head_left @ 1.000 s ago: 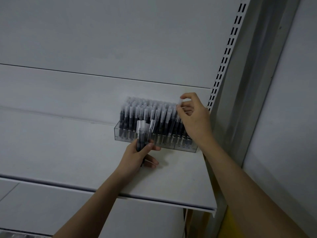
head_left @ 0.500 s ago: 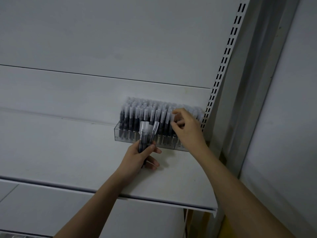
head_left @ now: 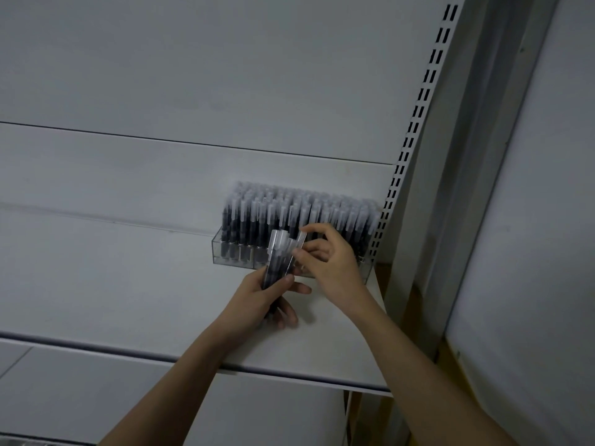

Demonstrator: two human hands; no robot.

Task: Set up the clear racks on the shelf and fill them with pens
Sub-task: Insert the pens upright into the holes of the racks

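Before the rack [head_left: 238, 252], hands seemingly pinching pens [head_left: 278, 262].

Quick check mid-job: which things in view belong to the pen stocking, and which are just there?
Part of the job:
- clear rack, full of pens, on the shelf
- pen bundle, gripped by the left hand
- right hand, pinching one pen at the bundle's top

Just there:
- slotted upright
- back panel
- lower shelf

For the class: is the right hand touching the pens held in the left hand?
Touching. The head view shows the right hand pinching one of the pens gripped by the left hand.
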